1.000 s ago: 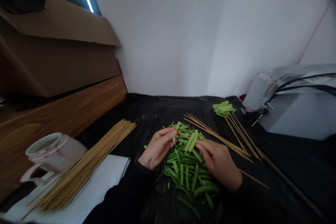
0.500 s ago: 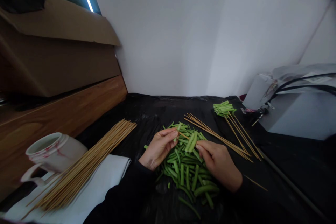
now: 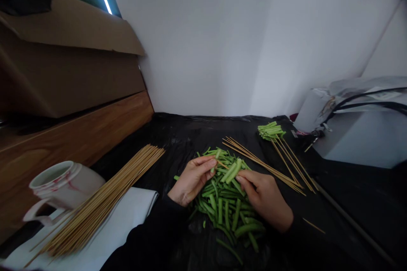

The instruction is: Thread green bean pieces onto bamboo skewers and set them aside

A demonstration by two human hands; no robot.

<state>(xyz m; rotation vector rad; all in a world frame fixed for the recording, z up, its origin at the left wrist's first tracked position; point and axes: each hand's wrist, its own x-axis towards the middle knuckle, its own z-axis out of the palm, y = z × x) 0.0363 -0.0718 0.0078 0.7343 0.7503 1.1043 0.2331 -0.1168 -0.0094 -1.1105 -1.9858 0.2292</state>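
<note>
Over a pile of cut green beans (image 3: 227, 212), my right hand (image 3: 267, 201) is closed in a pinch on a thin bamboo skewer (image 3: 221, 164). Side by side on that skewer sit a couple of green bean pieces (image 3: 234, 171), right at my right fingertips. Its tip end points left toward my left hand (image 3: 192, 180). Thumb and forefinger there are closed on a short green bean piece (image 3: 217, 155), held upright against the skewer's end. Whether the tip has entered that piece is hidden by the fingers.
A bundle of bamboo skewers (image 3: 108, 201) lies on a white cloth (image 3: 133, 209) beside a mug (image 3: 68, 184). Loose skewers (image 3: 263, 165) and filled bean skewers (image 3: 271, 131) lie to the right. A cardboard box (image 3: 79, 67) stands left, a white box (image 3: 365, 135) right.
The bean pieces on the skewer have tilted, leaning further to the right at their upper ends. Both hands stay in nearly the same place.
</note>
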